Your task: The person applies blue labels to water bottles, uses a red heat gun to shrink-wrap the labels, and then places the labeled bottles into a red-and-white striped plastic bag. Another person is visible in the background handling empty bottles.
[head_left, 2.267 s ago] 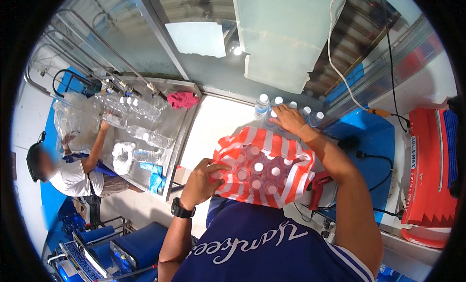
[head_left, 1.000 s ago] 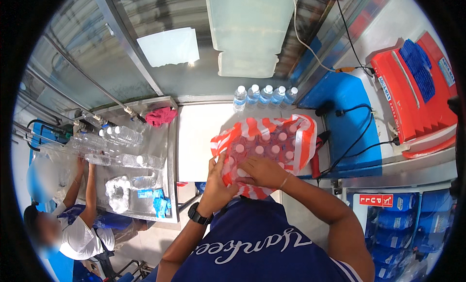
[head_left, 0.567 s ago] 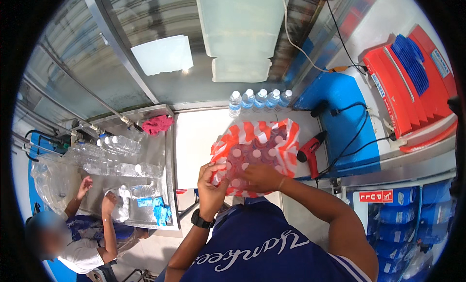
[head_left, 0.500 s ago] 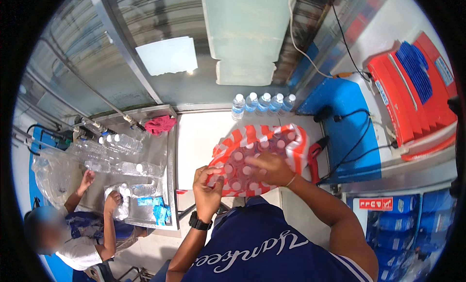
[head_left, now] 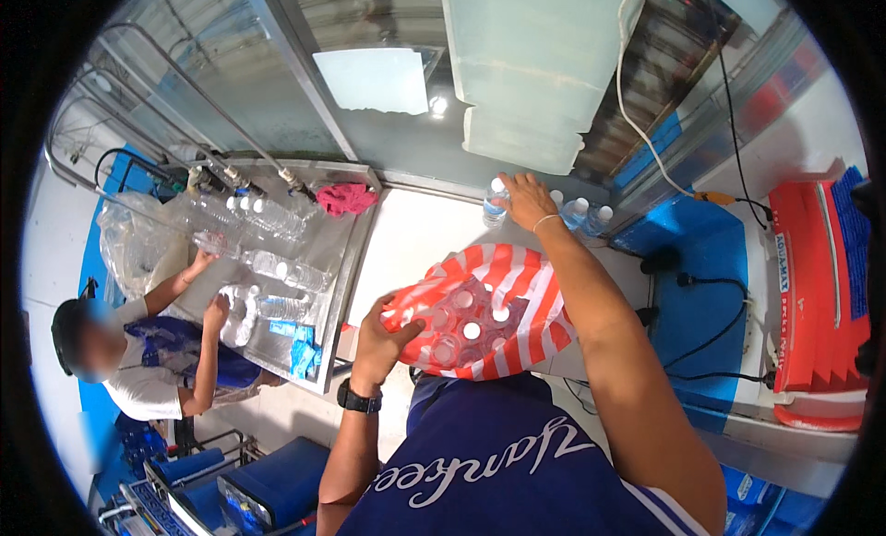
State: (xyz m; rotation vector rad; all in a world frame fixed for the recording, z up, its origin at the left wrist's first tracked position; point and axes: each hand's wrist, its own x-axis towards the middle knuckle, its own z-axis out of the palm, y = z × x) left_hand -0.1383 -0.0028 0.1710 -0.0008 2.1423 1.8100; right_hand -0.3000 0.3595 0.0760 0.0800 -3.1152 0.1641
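A red-and-white striped plastic bag (head_left: 521,287), full of clear bottles with white caps (head_left: 472,331), lies open in front of me. My left hand (head_left: 383,340) pinches its left edge between thumb and fingers. Beyond the bag, a short row of small clear water bottles (head_left: 577,211) with blue labels stands upright along the glass. My right hand (head_left: 532,202) reaches over to this row and has its thumb and fingers around the leftmost water bottle (head_left: 495,208). Part of the row is hidden behind that hand.
At left, a steel sink (head_left: 362,250) holds several clear bottles and a pink cloth (head_left: 345,199). A co-worker (head_left: 166,351) handles bottles there. A blue panel (head_left: 688,277) with black cables and a red crate-like object (head_left: 817,287) stand at right.
My right hand has left the bottles in the bag and stretched forward to the row by the glass. My left hand stays on the bag's edge. The whole view has turned.
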